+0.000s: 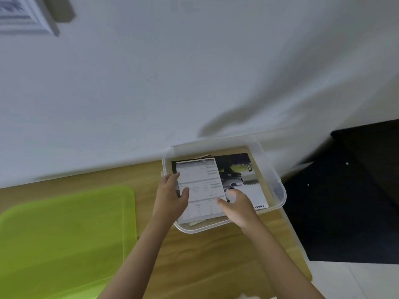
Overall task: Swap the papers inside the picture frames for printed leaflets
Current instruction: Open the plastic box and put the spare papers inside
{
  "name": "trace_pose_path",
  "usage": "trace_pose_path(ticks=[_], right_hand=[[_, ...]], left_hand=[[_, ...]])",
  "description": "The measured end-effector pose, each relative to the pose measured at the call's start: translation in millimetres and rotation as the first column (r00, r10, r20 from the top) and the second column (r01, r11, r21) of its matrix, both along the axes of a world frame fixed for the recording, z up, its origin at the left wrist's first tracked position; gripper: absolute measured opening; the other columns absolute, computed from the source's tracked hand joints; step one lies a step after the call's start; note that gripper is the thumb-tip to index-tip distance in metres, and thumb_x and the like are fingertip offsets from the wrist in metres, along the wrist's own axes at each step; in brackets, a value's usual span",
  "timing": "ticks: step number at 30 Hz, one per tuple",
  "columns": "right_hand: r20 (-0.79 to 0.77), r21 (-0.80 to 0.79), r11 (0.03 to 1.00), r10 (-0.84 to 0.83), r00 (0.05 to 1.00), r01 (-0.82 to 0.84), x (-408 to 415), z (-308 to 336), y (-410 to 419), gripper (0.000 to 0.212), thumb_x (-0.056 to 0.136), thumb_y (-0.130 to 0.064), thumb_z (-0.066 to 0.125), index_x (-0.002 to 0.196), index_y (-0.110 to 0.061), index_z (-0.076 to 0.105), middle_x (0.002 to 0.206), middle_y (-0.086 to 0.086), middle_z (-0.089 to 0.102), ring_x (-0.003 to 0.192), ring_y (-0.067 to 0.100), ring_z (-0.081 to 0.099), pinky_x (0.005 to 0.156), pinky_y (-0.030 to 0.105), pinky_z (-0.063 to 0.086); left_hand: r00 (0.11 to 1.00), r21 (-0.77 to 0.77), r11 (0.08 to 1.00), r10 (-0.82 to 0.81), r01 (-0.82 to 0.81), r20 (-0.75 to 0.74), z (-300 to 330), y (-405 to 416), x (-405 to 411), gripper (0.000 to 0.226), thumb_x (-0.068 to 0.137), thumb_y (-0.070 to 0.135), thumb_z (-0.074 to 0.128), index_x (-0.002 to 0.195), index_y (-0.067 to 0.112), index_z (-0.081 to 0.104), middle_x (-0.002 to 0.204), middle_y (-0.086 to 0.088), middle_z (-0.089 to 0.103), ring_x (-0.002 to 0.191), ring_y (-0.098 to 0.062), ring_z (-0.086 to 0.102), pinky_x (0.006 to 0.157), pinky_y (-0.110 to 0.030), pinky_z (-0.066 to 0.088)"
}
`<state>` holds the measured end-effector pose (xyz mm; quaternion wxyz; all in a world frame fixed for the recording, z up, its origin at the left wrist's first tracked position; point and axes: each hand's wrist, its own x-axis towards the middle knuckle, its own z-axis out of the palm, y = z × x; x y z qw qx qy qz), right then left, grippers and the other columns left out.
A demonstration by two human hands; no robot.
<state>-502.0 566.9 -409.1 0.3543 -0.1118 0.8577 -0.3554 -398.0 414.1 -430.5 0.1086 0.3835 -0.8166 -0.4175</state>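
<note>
Leaflet, white printed sheet (200, 186), lies atop glossy dark brochure (239, 180) in clear plastic box (278, 190) on wooden table (216, 255) | left hand (172, 195) pinches its left edge, right hand (237, 208) hovers unclenched near its lower right corner | likely light, floppy, crease-prone; best lifted by opposite edges

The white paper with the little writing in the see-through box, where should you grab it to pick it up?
Grab the white paper by its two long side edges, coming down from above. It lies flat on top of the pile in the clear box, so only its edges can be pinched. The left hand already holds the left edge with its thumb on top. The right hand is at the near right corner.
</note>
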Motion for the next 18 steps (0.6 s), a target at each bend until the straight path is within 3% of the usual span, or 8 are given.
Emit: trace_pose_path(ticks=[4, 9, 15, 18], right_hand=[[-0.062, -0.079, 0.996, 0.043, 0.997, -0.047, 25.1, 7.2, -18.6, 0.052, 0.089, -0.034, 0.06, 0.135, -0.015, 0.045, 0.133, -0.006, 0.05, 0.126, 0.015, 0.046, 0.102, 0.03, 0.04], [-0.043, -0.179, 0.96, 0.211, 0.976, -0.216, 80.3, 15.2, -56.5, 0.048, 0.089, -0.029, 0.061, 0.132, -0.013, 0.048, 0.131, 0.0, 0.054, 0.111, 0.008, 0.053, 0.082, 0.014, 0.039], [0.023, -0.097, 0.908, 0.411, 0.911, -0.407, 144.9, -8.8, -90.0, 0.059, 0.089, -0.032, 0.059, 0.141, -0.018, 0.036, 0.141, 0.006, 0.045, 0.121, 0.015, 0.051, 0.095, 0.027, 0.044], [0.045, -0.029, 0.889, 0.458, 0.888, -0.457, 166.2, -19.6, -104.3, 0.067, 0.089, -0.029, 0.059, 0.146, -0.019, 0.026, 0.148, 0.006, 0.035, 0.121, 0.018, 0.049, 0.092, 0.027, 0.045]], left_hand=[[0.988, -0.028, 0.99, 0.139, -0.142, -0.068, 1.9, -4.7, 42.7, 0.05, 0.084, 0.018, 0.064, 0.131, 0.01, 0.049, 0.136, -0.011, 0.046, 0.127, -0.024, 0.042, 0.1, -0.025, 0.031], [0.926, -0.041, 0.925, 0.377, -0.378, -0.016, -9.2, -26.2, 121.2, 0.048, 0.083, 0.014, 0.066, 0.128, 0.005, 0.051, 0.13, -0.017, 0.051, 0.123, -0.03, 0.045, 0.101, -0.037, 0.036], [0.756, -0.068, 0.766, 0.643, -0.64, 0.125, -28.2, -64.9, 222.6, 0.052, 0.083, 0.019, 0.065, 0.131, 0.008, 0.048, 0.134, -0.021, 0.042, 0.123, -0.039, 0.039, 0.098, -0.051, 0.038], [0.662, -0.103, 0.69, 0.719, -0.717, 0.213, -36.9, -83.7, 266.8, 0.054, 0.083, 0.02, 0.065, 0.133, 0.012, 0.046, 0.144, -0.021, 0.031, 0.131, -0.043, 0.028, 0.105, -0.054, 0.03]])
